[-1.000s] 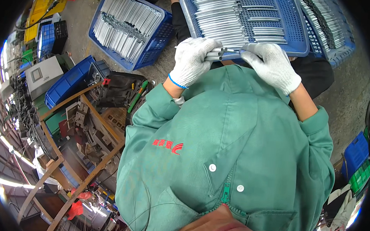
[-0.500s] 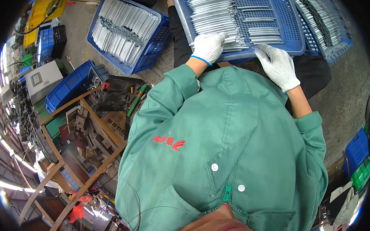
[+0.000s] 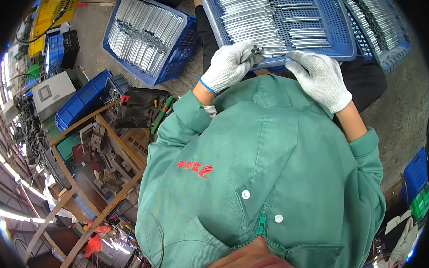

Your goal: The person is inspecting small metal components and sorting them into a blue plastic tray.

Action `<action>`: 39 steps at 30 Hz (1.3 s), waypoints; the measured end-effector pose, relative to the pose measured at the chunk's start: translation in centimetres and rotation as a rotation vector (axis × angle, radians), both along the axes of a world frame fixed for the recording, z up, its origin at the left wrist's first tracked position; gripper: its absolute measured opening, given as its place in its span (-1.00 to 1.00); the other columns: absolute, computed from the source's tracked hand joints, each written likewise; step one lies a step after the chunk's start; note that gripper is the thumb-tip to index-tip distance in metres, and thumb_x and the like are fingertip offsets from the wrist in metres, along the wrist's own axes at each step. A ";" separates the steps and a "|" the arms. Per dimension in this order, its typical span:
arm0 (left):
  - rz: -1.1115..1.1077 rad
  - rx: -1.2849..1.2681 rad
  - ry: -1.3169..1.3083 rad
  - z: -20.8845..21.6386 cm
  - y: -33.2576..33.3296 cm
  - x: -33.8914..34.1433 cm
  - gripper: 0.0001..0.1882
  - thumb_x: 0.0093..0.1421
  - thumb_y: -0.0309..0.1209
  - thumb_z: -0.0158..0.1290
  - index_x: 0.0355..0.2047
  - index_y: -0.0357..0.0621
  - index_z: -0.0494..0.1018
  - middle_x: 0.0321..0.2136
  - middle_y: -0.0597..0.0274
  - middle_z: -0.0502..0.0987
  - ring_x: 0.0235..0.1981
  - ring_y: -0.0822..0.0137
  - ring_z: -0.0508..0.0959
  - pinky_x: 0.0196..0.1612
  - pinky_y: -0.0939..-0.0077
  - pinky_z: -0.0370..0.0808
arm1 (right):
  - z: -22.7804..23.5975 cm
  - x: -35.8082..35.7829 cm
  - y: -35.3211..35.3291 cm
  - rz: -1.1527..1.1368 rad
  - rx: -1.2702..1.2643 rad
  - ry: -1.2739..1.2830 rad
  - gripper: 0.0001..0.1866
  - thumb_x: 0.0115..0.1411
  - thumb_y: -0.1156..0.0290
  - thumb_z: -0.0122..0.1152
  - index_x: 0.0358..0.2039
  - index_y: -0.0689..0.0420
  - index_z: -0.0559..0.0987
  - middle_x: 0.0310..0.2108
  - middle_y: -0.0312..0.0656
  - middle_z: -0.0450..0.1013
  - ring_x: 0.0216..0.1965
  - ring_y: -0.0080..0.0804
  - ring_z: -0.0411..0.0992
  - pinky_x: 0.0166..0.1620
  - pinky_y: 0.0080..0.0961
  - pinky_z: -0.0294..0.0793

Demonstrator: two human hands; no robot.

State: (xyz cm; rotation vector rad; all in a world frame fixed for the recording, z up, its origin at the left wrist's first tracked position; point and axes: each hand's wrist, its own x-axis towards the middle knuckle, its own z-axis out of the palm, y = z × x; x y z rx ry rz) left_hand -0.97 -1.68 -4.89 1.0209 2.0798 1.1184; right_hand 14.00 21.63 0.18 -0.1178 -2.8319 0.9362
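My left hand (image 3: pixel 228 68), in a white knitted glove with a blue cuff edge, is wrapped round several thin metal tubes (image 3: pixel 256 50). Their hollow ends poke out beside the thumb, pointing right. In front of me is a blue plastic basket (image 3: pixel 344 43), holding a tall stack of silvery tubes (image 3: pixel 250 18) on its left and shorter rows (image 3: pixel 308 37) to the right. My right hand (image 3: pixel 322 80), gloved too, is at the basket's near rim with thumb and fingers drawn together. Whatever lies between those fingertips is too small to make out.
Another blue basket (image 3: pixel 172 60) full of tubes stands on the floor at the left, and a third (image 3: pixel 395 55) sits at the far right. A wooden frame (image 3: pixel 121 192) with metal parts is at the lower left. Blue bins (image 3: pixel 82 102) and a grey box (image 3: pixel 51 95) lie beyond.
My left hand has drawn back toward me and turned, lifting several tubes off the stack with their ends now showing. The right hand has shifted slightly nearer, staying at the rim.
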 end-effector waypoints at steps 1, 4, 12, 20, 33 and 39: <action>0.002 0.004 -0.014 0.0 -0.1 0.1 -0.66 0.28 -0.70 0.17 0.04 -0.20 0.50 -0.16 0.15 0.75 -0.13 0.31 0.77 -0.10 0.55 0.67 | 0.0 0.0 0.0 0.021 0.020 0.019 -0.69 0.35 0.13 0.27 -0.19 0.11 0.75 -0.40 -0.17 0.70 -0.53 -0.18 0.60 -0.44 -0.35 0.51; -0.022 0.013 0.018 0.7 0.0 0.3 -0.69 0.28 -0.69 0.16 0.01 -0.18 0.52 -0.21 0.20 0.75 -0.21 0.35 0.76 -0.17 0.55 0.65 | -0.2 0.1 -0.2 0.033 0.060 0.075 -0.70 0.35 0.12 0.26 -0.21 0.09 0.75 -0.42 -0.18 0.69 -0.55 -0.21 0.59 -0.45 -0.36 0.51; -0.065 -0.031 0.249 2.9 0.5 0.7 -0.70 0.16 -0.68 0.18 -0.11 -0.10 0.60 -0.41 0.31 0.70 -0.47 0.38 0.65 -0.38 0.50 0.51 | 0.4 -0.4 -0.2 0.035 0.176 0.001 -0.72 0.36 0.12 0.23 -0.27 0.04 0.72 -0.49 -0.20 0.63 -0.55 -0.22 0.57 -0.44 -0.35 0.51; 0.013 0.144 0.527 3.2 1.1 1.2 -0.76 0.08 -0.46 0.27 -0.20 -0.01 0.62 -0.49 0.33 0.66 -0.54 0.21 0.58 -0.37 0.37 0.47 | 1.3 -1.0 -0.4 0.045 0.151 -0.066 -0.71 0.37 0.10 0.19 -0.31 0.01 0.71 -0.52 -0.24 0.60 -0.52 -0.23 0.57 -0.42 -0.32 0.51; -0.007 0.154 0.518 2.7 0.8 1.2 -0.61 -0.05 -0.64 0.20 -0.17 -0.06 0.65 -0.48 0.30 0.67 -0.55 0.23 0.59 -0.37 0.38 0.49 | 0.9 -1.2 -0.2 0.051 0.115 -0.105 -0.68 0.38 0.10 0.17 -0.31 0.03 0.73 -0.50 -0.24 0.61 -0.50 -0.16 0.57 -0.39 -0.28 0.53; 0.015 0.177 0.463 2.7 0.9 1.4 -0.64 -0.01 -0.61 0.24 -0.16 -0.07 0.65 -0.47 0.29 0.69 -0.55 0.23 0.60 -0.39 0.38 0.50 | 0.6 -0.8 -0.4 0.083 0.077 -0.155 -0.67 0.35 0.12 0.23 -0.21 0.12 0.75 -0.41 -0.18 0.67 -0.48 -0.13 0.59 -0.34 -0.28 0.55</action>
